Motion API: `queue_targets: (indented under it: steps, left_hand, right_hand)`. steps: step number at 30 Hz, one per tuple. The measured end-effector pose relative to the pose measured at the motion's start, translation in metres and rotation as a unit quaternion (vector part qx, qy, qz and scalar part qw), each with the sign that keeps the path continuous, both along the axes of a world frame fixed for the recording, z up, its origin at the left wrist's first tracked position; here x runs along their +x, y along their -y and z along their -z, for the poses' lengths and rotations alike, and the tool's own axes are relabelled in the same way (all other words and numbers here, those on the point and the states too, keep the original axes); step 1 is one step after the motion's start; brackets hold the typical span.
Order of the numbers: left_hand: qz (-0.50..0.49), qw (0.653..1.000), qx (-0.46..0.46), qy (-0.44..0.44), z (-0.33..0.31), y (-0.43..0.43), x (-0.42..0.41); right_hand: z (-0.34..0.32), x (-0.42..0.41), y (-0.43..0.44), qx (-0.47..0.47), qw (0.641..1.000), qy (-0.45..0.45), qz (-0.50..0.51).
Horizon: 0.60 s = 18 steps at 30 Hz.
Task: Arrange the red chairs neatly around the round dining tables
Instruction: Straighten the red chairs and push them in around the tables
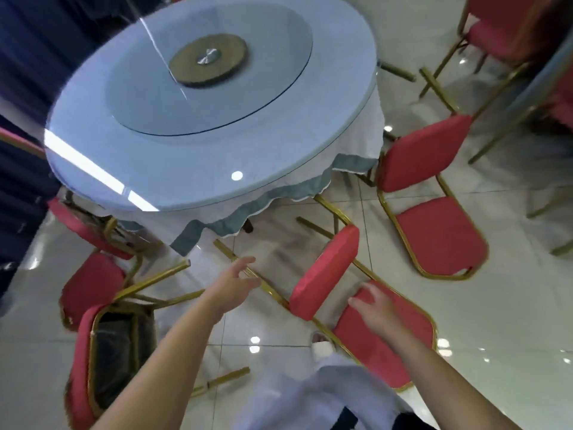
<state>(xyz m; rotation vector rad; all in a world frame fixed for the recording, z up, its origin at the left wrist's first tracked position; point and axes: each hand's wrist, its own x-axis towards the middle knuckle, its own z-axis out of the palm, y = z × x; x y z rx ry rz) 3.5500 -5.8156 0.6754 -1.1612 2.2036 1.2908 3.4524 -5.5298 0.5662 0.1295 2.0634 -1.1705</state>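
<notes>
Now grips: left grip (238,279) and right grip (376,307) both wide, empty, at toppled red gold-framed chair (325,271).
Risk: raised legs may snag white tablecloth (359,131) on round glass-topped desk (93,135).

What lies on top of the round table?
On the round table lies a glass turntable over a brown round base. The tablecloth hangs over the edge and hides most of what is beneath.

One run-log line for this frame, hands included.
left hand open by tipped red chair | right hand open over its backrest | nothing gripped
</notes>
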Motion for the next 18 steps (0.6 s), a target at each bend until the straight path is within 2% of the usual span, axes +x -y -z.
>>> queue_targets:
  steps: [4,9,13,16,18]
  left_hand:
    - [0.067,0.998,0.007,-0.011,0.011,0.024,-0.045]
    - [0.177,0.984,-0.007,0.027,0.041,0.028,-0.115]
    - [0.326,0.943,0.013,0.070,0.062,0.009,-0.169]
    - [0.410,0.904,0.028,0.120,0.076,0.012,-0.208]
    - [0.453,0.880,0.006,0.141,0.088,0.017,-0.233]
  right_hand:
    - [0.002,-0.015,0.016,0.015,0.999,0.017,0.027]
    - [-0.017,-0.019,0.020,0.038,0.998,0.008,0.054]
    - [-0.027,-0.005,0.022,0.028,0.986,0.032,0.160]
    - [-0.033,0.018,0.037,-0.002,0.947,0.101,0.305]
    - [-0.028,0.034,0.050,-0.024,0.900,0.160,0.404]
